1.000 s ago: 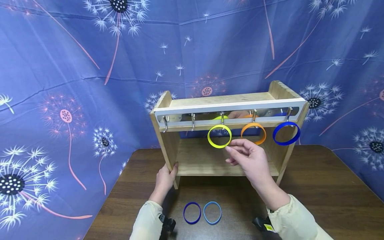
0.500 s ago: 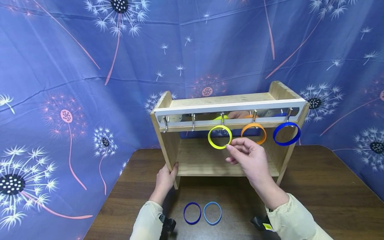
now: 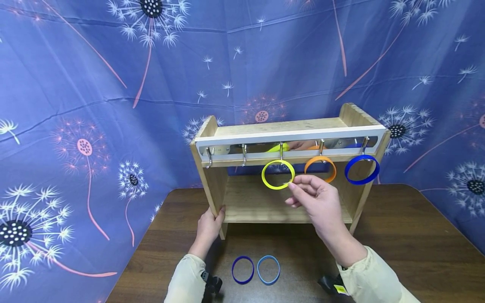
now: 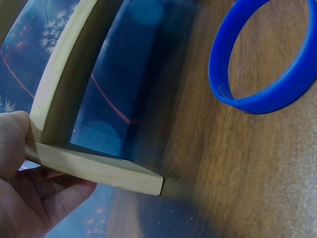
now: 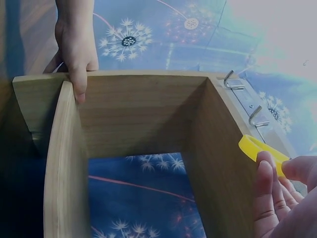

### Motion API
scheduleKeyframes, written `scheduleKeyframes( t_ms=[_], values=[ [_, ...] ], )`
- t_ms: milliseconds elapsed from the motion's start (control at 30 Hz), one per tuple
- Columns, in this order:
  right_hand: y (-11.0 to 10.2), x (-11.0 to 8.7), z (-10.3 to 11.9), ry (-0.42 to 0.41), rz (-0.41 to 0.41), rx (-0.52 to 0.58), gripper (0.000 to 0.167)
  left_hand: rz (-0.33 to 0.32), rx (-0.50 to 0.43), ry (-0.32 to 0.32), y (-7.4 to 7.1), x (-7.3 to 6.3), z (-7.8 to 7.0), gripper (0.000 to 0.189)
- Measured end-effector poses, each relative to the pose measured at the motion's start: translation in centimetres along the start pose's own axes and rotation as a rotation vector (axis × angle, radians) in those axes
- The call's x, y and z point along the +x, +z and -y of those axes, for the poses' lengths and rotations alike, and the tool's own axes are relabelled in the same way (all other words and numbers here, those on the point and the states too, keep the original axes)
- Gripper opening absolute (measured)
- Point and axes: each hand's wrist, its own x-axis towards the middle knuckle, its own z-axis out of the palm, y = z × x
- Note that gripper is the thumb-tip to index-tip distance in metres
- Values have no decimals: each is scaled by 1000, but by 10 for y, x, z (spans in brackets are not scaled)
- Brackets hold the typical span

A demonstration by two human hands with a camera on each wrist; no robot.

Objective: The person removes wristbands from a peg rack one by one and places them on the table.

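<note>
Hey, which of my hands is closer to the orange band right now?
Right. Your right hand, pinching the yellow band, is just below the orange band in the head view; your left hand grips the shelf's left side, farther away.

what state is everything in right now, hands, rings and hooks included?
left grip: holding wooden shelf by its left side
right grip: pinching yellow ring
yellow ring: at middle hook; can't tell if hooked
orange ring: hanging, fourth hook from left
blue ring: hanging, rightmost hook
two leftmost hooks: bare
dark blue ring, light blue ring: lying on table
wooden shelf: standing on table
</note>
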Motion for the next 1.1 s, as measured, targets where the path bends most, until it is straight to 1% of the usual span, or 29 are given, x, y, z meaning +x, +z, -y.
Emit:
scheduleKeyframes(
  t_ms=[133, 467, 700, 933, 1100],
  values=[
    [-1, -2, 0, -3, 1, 1, 24, 0, 1, 0, 0, 0, 0, 24],
    [-6, -5, 0, -19, 13, 52, 26, 5, 4, -3, 1, 1, 1, 25],
    [-7, -9, 1, -40, 21, 60, 22, 11, 7, -9, 1, 1, 1, 24],
    [-10, -15, -2, -6, 17, 51, 22, 8, 9, -16, 1, 1, 2, 24],
    [-12, -19, -7, 27, 15, 87, 20, 5, 10, -16, 2, 2, 4, 24]
  ],
)
